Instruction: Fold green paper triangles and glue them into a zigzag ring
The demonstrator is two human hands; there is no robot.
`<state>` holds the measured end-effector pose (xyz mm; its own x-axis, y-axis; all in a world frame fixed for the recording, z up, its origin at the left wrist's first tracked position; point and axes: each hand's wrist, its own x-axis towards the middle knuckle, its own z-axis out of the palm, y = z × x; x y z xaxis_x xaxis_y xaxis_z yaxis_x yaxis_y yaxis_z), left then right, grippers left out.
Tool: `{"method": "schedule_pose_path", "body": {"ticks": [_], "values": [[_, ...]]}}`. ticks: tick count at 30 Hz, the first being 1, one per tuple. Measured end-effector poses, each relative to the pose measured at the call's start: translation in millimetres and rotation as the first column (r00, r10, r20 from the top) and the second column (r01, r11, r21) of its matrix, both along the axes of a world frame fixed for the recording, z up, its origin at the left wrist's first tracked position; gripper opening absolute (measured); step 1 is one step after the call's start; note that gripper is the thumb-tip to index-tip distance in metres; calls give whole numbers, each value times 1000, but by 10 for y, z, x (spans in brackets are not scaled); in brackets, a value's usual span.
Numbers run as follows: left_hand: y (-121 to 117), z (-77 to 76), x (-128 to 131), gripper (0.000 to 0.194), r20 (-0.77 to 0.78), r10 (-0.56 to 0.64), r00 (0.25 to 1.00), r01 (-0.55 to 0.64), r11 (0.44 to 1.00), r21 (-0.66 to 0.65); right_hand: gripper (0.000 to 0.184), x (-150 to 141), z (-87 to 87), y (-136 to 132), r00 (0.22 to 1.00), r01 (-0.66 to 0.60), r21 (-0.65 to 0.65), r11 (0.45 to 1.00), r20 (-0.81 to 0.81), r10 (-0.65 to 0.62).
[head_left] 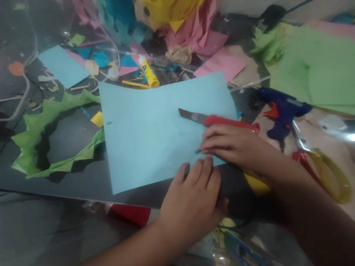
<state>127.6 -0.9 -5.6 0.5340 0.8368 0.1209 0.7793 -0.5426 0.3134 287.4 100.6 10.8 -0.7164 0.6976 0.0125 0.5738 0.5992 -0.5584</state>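
A sheet of light blue paper (151, 132) lies in front of me, its corners curling a little. My left hand (194, 190) grips its near edge, fingers over the top and thumb below. My right hand (231, 143) has its fingers pressed together at the paper's right part, near the left fingertips; its thumb is hidden. Just beyond the right hand, a red utility knife (222, 120) rests across the sheet, blade pointing left. Its handle runs along the fingers and seems to touch them. A green zigzag paper band (51, 109) lies to the left, partly behind the sheet.
On the right are a blue glue gun (285, 111), scissors (330, 173) and green paper (336, 66). A yellow glue stick (149, 72) lies behind the sheet among paper scraps. A yellow, pink and blue paper-covered figure (175, 1) stands at the back. The table edge (74, 196) runs close in front.
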Motion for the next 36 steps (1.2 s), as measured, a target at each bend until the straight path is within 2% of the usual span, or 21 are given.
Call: {"method": "schedule_pose_path", "body": {"ticks": [7, 16, 24, 30, 36], "values": [[0, -10, 0, 45, 10, 2, 1000, -2, 1000, 12, 18, -33, -74, 1, 995, -61, 133, 989, 82, 51], [1, -11, -2, 45, -5, -2, 1000, 2, 1000, 19, 18, -44, -102, 11, 994, -44, 118, 992, 106, 31], [-7, -4, -5, 45, -15, -5, 1000, 5, 1000, -1, 14, -57, -112, 28, 997, 67, 89, 994, 30, -70], [-5, -2, -1, 45, -27, -5, 1000, 5, 1000, 1, 15, -53, -65, 13, 986, 150, 22, 988, -77, -148], [-14, -3, -16, 46, -3, -3, 1000, 3, 1000, 6, 19, 31, 17, -34, 942, 214, -190, 958, -220, -254]]}}
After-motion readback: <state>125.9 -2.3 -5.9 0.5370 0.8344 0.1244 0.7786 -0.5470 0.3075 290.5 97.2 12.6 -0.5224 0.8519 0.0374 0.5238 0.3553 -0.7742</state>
